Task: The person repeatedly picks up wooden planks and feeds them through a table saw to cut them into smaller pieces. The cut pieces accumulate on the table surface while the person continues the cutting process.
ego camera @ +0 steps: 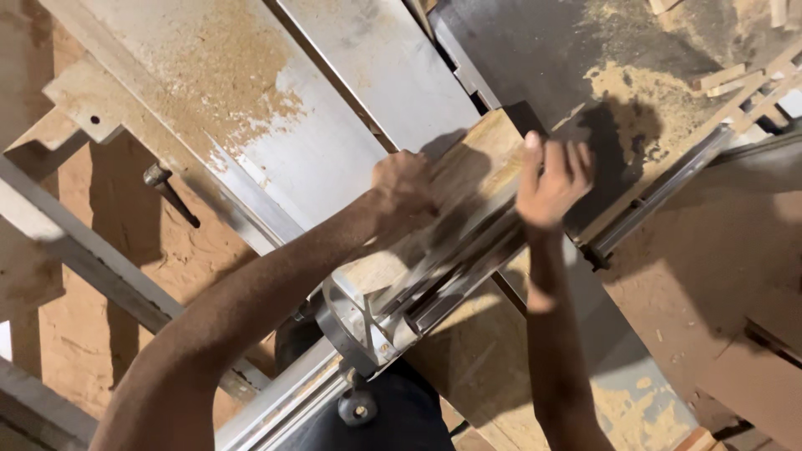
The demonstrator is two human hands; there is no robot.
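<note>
My left hand (404,185) presses down on a flat wooden board (489,149) that lies on the grey metal table of a woodworking machine (317,142). My right hand (551,179) rests with fingers curled over the board's far edge, against a long metal fence (451,271) that runs diagonally across the table. The board sits between the two hands, partly in their shadow. Both forearms reach in from the bottom of the view.
Sawdust covers part of the machine table (225,83) and the floor (635,92). Several wood offcuts (735,79) lie at the top right. A bolt handle (167,190) sticks out at the left; a metal bracket with a knob (357,334) sits near me.
</note>
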